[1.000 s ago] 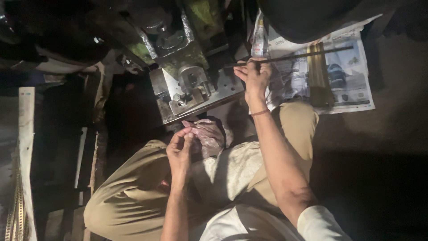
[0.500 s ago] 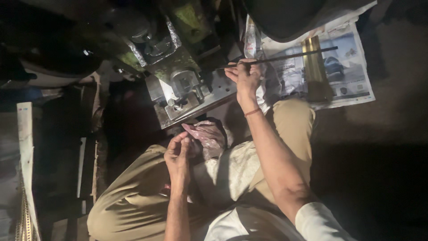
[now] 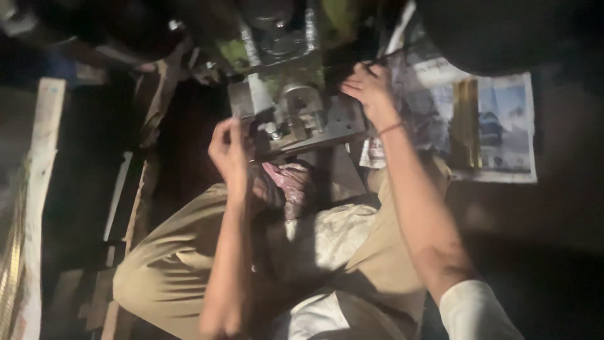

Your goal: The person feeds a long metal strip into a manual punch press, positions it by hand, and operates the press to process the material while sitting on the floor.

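Note:
A grey metal machine block [image 3: 314, 123] with bolts and a round boss sits on the floor in front of my knees. My left hand [image 3: 229, 148] is raised at the block's left edge with its fingertips pinched together; blur hides whether anything small is between them. My right hand [image 3: 371, 88] curls over the block's far right corner, closed on a thin dark rod [image 3: 385, 60] of which only a short piece shows. A crumpled pink plastic bag [image 3: 286, 182] lies on my lap, between my khaki trousers [image 3: 176, 264].
A spread newspaper [image 3: 503, 138] covers the floor at the right, with a yellowish flat bar [image 3: 465, 119] lying on it. Dark machine parts [image 3: 277, 31] crowd the top. A pale wooden plank [image 3: 38, 189] and boards line the left. A large dark round object [image 3: 503, 31] sits top right.
My left hand has risen from the pink bag on my lap to the block's left edge. My right hand stays at the block's far corner. The view has closed in and blurred.

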